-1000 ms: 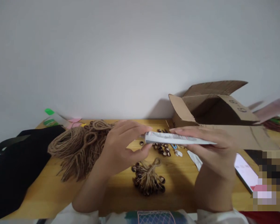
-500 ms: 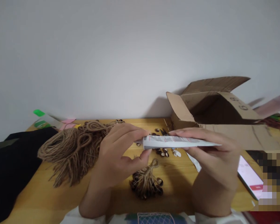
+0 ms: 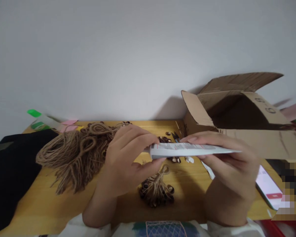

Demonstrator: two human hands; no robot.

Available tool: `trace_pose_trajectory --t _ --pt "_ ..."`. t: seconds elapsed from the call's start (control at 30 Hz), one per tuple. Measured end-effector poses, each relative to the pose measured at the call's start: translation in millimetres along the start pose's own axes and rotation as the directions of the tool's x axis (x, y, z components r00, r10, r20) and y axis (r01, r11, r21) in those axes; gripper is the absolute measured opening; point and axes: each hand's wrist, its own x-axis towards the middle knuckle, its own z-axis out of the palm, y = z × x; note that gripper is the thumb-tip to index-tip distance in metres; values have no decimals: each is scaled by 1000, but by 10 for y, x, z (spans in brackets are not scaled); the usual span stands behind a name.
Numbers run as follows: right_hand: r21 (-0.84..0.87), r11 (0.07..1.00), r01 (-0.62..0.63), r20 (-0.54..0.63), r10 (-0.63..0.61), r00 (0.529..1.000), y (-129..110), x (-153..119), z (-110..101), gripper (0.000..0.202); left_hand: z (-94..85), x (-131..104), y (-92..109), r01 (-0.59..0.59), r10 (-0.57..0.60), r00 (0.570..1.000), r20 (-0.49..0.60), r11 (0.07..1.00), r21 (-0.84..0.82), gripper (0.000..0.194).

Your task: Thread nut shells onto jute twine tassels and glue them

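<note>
A white squeeze tube (image 3: pixel 177 150) with small printed text lies level in the air between my hands. My left hand (image 3: pixel 128 161) pinches its thicker left end between thumb and fingers; the tip there is mostly hidden. My right hand (image 3: pixel 232 161) grips the flat, tapering right end, fingers above and thumb below. Under the tube, a tied bundle of twine (image 3: pixel 156 187) with dark shell-like pieces on its strands sits on the wooden table (image 3: pixel 64 214). Behind the hands lie more small dark pieces (image 3: pixel 164 139), partly covered by the tube.
A big heap of brown twine (image 3: pixel 76 151) and black cloth (image 3: pixel 17 164) occupy the left. At the right stands an open cardboard box (image 3: pixel 199 120), with a phone (image 3: pixel 268 187) in front. A crumpled white scrap (image 3: pixel 189 159) and a green-capped clear item (image 3: pixel 34 113) are also there.
The view has shifted slightly, so the box and phone appear further right and the table items a little higher. Both hands keep the same hold on the tube.
</note>
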Motion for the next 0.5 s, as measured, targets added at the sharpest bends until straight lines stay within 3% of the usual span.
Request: trace_pose_trajectory --t 0.27,0.4,0.5 --pt "23 999 22 12 -22 1000 -7 6 -10 25 32 8 3 0 0 1000 -15 1000 12 16" --pt "14 1000 -25 -4 25 1000 4 16 -12 23 40 5 -7 0 0 1000 -20 1000 8 17" --pt "155 984 -82 26 79 997 75 16 -27 22 48 4 -16 67 -67 998 -4 996 -51 15"
